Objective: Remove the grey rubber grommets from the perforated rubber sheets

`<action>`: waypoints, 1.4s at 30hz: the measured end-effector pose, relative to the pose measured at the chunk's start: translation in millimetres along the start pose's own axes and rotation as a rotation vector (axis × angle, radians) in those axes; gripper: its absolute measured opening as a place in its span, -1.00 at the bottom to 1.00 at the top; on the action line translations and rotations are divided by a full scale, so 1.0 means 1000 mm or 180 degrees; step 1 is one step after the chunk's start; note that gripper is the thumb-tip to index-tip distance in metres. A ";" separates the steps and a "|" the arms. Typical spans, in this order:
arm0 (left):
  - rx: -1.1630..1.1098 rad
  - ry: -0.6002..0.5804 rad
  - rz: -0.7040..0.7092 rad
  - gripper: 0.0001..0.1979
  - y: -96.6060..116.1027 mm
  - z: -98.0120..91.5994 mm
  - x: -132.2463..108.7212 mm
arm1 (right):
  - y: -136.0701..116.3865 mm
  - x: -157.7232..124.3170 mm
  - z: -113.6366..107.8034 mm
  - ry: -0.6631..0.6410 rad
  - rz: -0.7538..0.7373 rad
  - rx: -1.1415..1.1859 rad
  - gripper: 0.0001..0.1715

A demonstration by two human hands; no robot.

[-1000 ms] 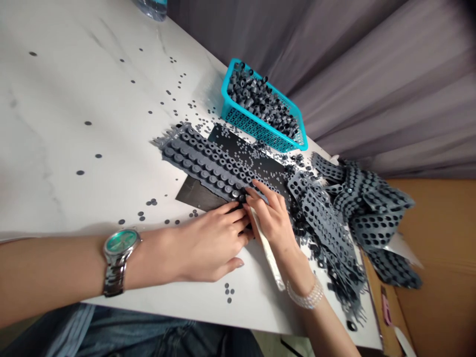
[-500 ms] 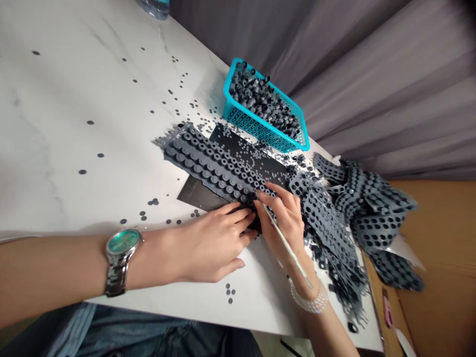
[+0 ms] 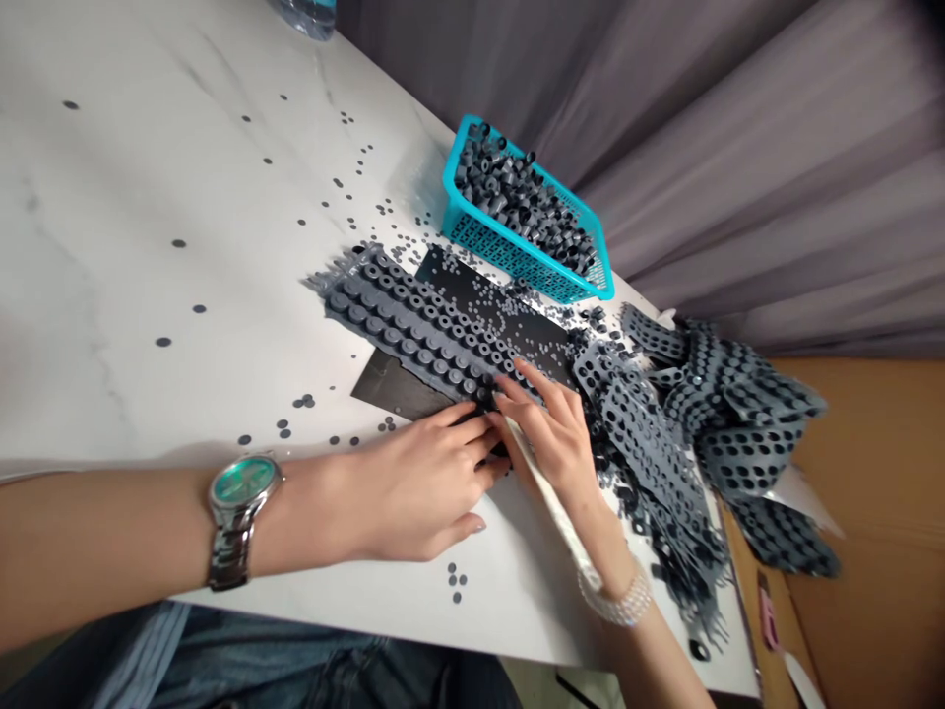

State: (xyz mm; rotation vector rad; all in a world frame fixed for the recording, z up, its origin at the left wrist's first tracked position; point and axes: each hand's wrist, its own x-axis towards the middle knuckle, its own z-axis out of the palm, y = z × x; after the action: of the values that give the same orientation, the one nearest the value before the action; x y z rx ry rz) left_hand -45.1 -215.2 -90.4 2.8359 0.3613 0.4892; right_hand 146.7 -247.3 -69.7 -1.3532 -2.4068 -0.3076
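A grey rubber sheet of moulded round parts in rows [image 3: 417, 325] lies on a dark flat board [image 3: 395, 384]. My left hand [image 3: 424, 483] rests palm down, its fingers stretched onto the near edge of the sheet. Between the fingers of my right hand [image 3: 557, 433] is a slim white stick-like tool [image 3: 553, 502], slanting back toward the wrist. Its tip is hidden by the fingers at the right end of the sheet. Small grey discs [image 3: 502, 305] are scattered over the board behind the sheet.
A turquoise basket [image 3: 454, 212] full of small grey rubber parts stands behind the board. Punched grey sheets [image 3: 650, 423] are heaped at the right, partly over a cardboard box [image 3: 871, 453]. A pink-handled cutter [image 3: 768, 615] lies lower right; a bottle [image 3: 310, 18] stands at the back.
My right hand has shifted slightly left along the sheet, and the white tool has tilted with it and looks blurred. My left hand stays in place.
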 end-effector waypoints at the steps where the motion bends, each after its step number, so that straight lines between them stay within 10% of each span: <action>1: -0.0004 -0.0006 0.0000 -0.51 0.000 0.000 0.000 | 0.000 0.000 0.001 -0.0062 -0.0073 -0.0026 -0.83; 12: -0.0012 -0.0067 -0.0005 -0.51 0.002 -0.002 0.001 | 0.004 -0.004 0.007 -0.0232 -0.0084 0.0047 -0.84; 19: 0.0039 -0.0050 0.0003 -0.52 0.001 -0.004 0.003 | -0.002 -0.005 0.021 0.0203 0.0701 -0.0174 -0.86; 32: 0.0631 0.0643 -0.0062 -0.75 -0.008 -0.030 0.007 | -0.010 -0.007 0.013 0.0437 0.0757 0.0284 -0.88; 42: 0.1109 -0.0115 -0.0248 -0.76 -0.029 -0.026 0.003 | -0.015 -0.032 0.006 0.0056 0.0707 0.0470 -0.81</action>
State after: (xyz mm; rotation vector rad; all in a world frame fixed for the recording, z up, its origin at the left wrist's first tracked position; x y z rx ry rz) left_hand -56.9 -182.0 -74.0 3.1430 0.6007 0.3912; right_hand 147.7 -277.4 -88.4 -1.5237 -2.1906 -0.0808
